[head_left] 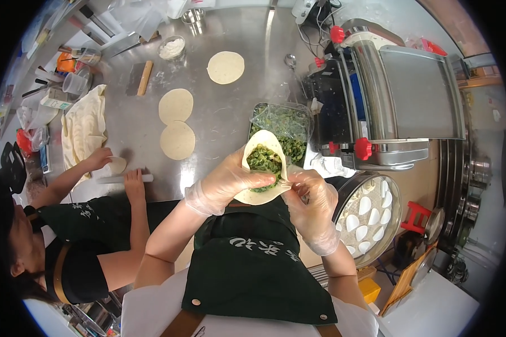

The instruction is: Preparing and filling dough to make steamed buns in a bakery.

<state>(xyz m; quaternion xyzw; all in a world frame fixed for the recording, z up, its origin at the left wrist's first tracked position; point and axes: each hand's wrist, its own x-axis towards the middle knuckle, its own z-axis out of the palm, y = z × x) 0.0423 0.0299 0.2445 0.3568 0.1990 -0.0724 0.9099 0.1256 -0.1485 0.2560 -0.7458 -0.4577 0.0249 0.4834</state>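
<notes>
A round dough wrapper with chopped green filling is held up in front of my apron. My left hand, in a clear plastic glove, cups its left side, with the thumb resting on the filling. The gloved right hand pinches the wrapper's right edge into a small fold. Just behind the wrapper stands a clear rectangular tub of the same green filling. Farther off on the steel table lie three flat dough rounds: one apart, and two, a far one and a near one, touching.
A co-worker's hands handle a rolling pin and small dough at left, beside cloth-covered dough. A dough-sheeting machine stands at right. Below it, a round tray holds several white half-moon pieces. A scraper and flour bowl sit farther back.
</notes>
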